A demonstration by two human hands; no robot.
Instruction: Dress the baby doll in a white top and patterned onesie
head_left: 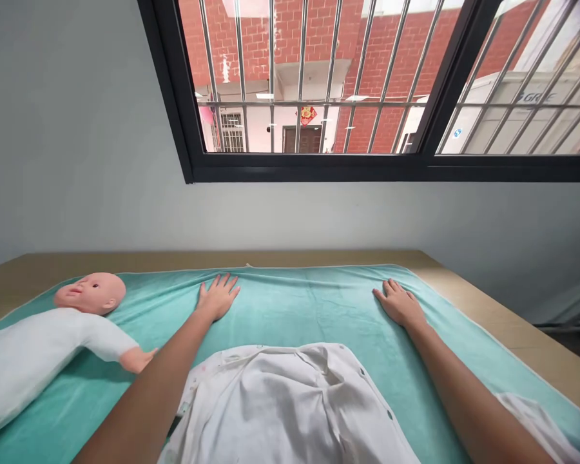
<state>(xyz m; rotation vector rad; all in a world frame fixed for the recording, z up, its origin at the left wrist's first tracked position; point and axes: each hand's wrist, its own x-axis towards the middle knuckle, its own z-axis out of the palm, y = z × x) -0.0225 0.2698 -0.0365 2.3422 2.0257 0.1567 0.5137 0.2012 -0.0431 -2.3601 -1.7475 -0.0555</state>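
- Clock read from the garment's middle, 12 = toward the window.
- Hands: 2, bare, both palm down on the cloth.
- Left hand [218,298]: 11 o'clock, flat on the teal blanket, 5 digits splayed wide, nothing in its grip.
- Right hand [400,301]: between 1 and 2 o'clock, flat on the blanket too, digits extended, spread less than the left, holding nothing. Palm undersides hidden.
- Teal blanket [290,303]: 1, under both hands, the doll and the garment. Shallow creases along its 12 o'clock edge, between the hands.
- White snap-front garment [294,406]: 1, bottom centre, lying between the 2 forearms, wrinkled; at least 2 dark snaps along its right edge. Lower part cut off by the frame.
- Baby doll [33,361]: 1, in white, body 9 o'clock, head 10 o'clock. 1 doll arm showing, its hand right by the left forearm; can't tell if they touch.
- White cloth [536,422]: 1, 3 o'clock, partly behind the right forearm.
- Wooden tabletop [464,290]: 1, bare border around the blanket at 10, 12 and 2.
- Window [309,169]: 1, black frame, 2 panes showing, 8 upright metal bars behind the left pane.
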